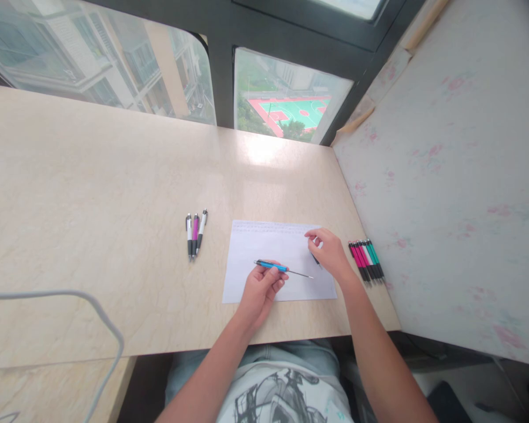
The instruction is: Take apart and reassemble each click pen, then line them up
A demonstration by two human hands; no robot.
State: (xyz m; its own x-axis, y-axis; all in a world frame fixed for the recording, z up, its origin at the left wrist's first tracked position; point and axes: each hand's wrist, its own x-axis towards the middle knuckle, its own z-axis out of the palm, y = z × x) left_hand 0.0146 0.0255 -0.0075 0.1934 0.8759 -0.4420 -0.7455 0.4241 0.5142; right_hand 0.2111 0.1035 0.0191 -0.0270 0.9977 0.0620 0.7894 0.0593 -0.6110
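In my left hand point(264, 286), the fingers are closed around a blue pen barrel point(271, 266). The pen's front section is off, and a thin refill point(300, 274) sticks out bare to the right. My right hand point(327, 251) is just right of the refill tip, over the paper, with its fingers curled. A black pen grip point(316, 259) shows below those fingers, its upper part hidden by the hand. Both hands are above a white sheet of paper point(247, 282) with lines of handwriting along its top.
Left of the paper lie three pens point(196, 235), two white and one purple. Several pink, white and green pens point(365, 261) lie in a row by the right wall point(445, 205). A grey cable point(101, 311) loops over the table point(114, 223) at the left. Windows stand behind.
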